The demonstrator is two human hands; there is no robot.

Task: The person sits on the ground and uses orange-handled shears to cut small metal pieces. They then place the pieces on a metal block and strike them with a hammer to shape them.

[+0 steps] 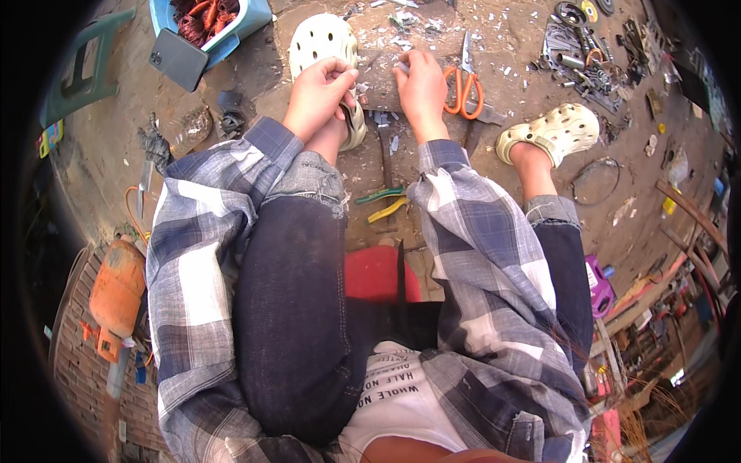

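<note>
My left hand (320, 96) is closed in a pinch above the cream clog on my left foot. Whatever may sit between its thumb and fingers is too small to make out. Across a short gap, my right hand (421, 86) is closed too, with a small greyish bit showing at its fingertips that I cannot name. Just right of that hand lies a pair of scissors (465, 89) with orange handles, its blades pointing away from me. Nearer to me on the ground are pliers (380, 202) with one green and one yellow handle.
At the far left stands a blue tub (251, 15) with reddish wire inside and a dark phone (178, 59) at its edge. Metal parts (575, 58) are heaped at the far right. An orange power tool (117, 285) lies left. Pale scraps litter the ground.
</note>
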